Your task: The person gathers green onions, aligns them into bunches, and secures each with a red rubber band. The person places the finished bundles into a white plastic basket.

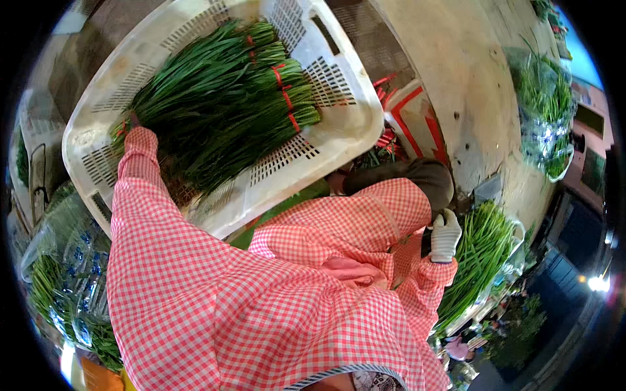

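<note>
A white slotted plastic basket holds several bundles of garlic chives, their pale stems at the right tied with red bands. My left arm, in a pink checked sleeve, reaches over the basket's left side. At the leaf end, my left hand barely shows past the cuff, and its fingers are hidden. On the right, my right hand wears a white knit glove and rests by my knee, fingers apart and slightly bent, with nothing visible in it. Next to it lies a heap of long green stalks.
Plastic-wrapped greens stand at the far right, and more bagged greens sit at the lower left. A white carton with red stripes and loose red bands are right of the basket. Concrete floor stretches beyond.
</note>
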`<state>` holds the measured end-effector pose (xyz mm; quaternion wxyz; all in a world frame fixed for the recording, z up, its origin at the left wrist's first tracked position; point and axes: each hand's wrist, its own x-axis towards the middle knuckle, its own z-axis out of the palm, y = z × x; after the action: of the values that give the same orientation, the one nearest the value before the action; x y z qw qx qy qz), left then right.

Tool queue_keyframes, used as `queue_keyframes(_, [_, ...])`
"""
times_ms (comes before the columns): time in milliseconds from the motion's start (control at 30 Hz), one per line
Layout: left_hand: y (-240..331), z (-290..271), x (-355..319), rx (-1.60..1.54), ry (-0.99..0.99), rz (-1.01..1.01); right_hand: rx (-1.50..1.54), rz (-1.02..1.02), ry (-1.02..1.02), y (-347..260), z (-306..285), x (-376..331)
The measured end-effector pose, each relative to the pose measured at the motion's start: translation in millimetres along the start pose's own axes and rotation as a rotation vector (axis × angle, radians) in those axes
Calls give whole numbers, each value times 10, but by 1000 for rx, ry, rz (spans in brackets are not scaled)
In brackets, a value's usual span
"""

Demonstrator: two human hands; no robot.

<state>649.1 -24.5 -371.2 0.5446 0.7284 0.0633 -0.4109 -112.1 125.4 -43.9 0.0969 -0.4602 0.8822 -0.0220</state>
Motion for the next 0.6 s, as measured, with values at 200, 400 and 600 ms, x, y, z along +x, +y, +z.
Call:
queue_keyframes(200, [35,45,-504,350,158,62,314,-76,14,94,29,-12])
queue_keyframes(400, [307,888,-2415,254,-473,240,594,204,-93,313,107,-96])
queue_keyframes(600, [-260,1949,-4921,353,-1278,790,822,352,-127,734,280,-206])
